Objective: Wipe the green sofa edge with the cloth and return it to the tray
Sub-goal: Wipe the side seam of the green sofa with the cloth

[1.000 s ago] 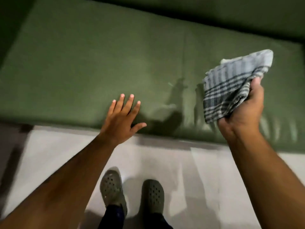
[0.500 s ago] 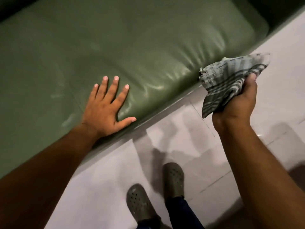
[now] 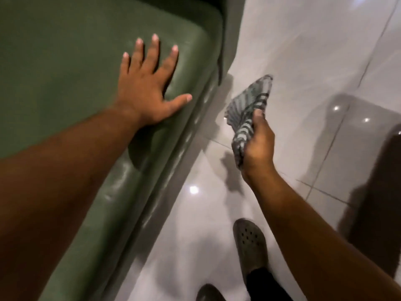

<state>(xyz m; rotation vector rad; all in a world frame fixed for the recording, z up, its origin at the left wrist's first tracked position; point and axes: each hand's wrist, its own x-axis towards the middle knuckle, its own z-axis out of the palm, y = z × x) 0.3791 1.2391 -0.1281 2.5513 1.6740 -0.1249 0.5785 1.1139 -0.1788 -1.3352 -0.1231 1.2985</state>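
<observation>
The green sofa (image 3: 65,72) fills the left side of the view, its rounded front edge (image 3: 173,148) running diagonally from the upper middle to the lower left. My left hand (image 3: 149,83) lies flat on the seat near that edge, fingers spread, holding nothing. My right hand (image 3: 257,146) is over the floor to the right of the sofa, gripping a crumpled grey-and-white checked cloth (image 3: 247,111). The cloth is clear of the sofa and hangs in the air. No tray is in view.
Glossy pale floor tiles (image 3: 303,61) cover the right side. My two grey clog shoes (image 3: 249,242) stand on them at the bottom. A dark object (image 3: 377,203) stands at the right edge.
The view has swung right, so the sofa now sits to the left. My right hand has carried the cloth off the sofa and over the floor. My left hand stays flat on the seat.
</observation>
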